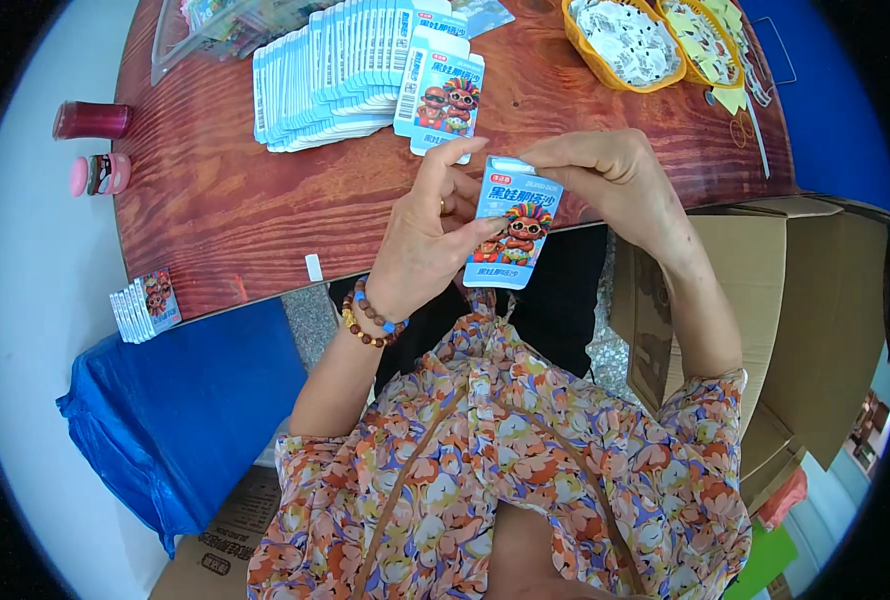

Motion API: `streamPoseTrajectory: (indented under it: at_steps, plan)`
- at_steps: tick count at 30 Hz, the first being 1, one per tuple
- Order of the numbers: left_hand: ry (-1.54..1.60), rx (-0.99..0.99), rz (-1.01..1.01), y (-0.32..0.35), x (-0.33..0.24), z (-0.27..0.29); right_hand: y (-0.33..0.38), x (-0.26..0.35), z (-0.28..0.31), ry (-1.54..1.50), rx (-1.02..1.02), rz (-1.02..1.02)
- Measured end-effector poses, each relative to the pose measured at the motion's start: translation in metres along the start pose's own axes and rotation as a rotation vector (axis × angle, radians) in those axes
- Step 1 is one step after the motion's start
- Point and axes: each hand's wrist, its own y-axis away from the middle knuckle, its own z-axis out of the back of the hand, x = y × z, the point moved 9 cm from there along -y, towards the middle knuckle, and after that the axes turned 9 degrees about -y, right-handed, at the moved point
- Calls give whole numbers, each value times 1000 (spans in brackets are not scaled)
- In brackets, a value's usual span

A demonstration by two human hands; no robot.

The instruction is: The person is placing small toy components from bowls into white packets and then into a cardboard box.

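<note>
A small light-blue printed carton (pixel 516 232) with cartoon figures is held upright over the table's near edge. My left hand (pixel 430 225) grips its left side, thumb across the front. At the carton's top right corner, the fingers of my right hand (pixel 605 178) pinch the upper edge by the top flap. Whether anything is inside the carton cannot be seen. Just beyond my hands lies a flat carton (pixel 443 95) of the same print, beside a long fanned row of flat cartons (pixel 330 75).
Yellow baskets (pixel 625 45) of small packets stand at the far right. A clear plastic bin (pixel 225 35) sits far left, with a red jar (pixel 93 120) and pink jar (pixel 102 175) nearer. Filled-looking cartons (pixel 147 305) stand at the left corner. A large cardboard box (pixel 765 300) is at my right.
</note>
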Motion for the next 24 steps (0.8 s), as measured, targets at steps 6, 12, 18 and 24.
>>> streamPoseTrajectory:
  at_steps: [6,12,18,24]
  plan:
    - [-33,-61,37,-4,-1,-3,9,2,-4,177,3,166]
    - [78,-72,-7,-10,3,-4,10,-13,4,-60,-90,59]
    - [77,18,2,-10,4,-6,12,-22,9,-48,-61,125]
    - [138,40,-2,-9,15,-13,10,-12,5,56,14,301]
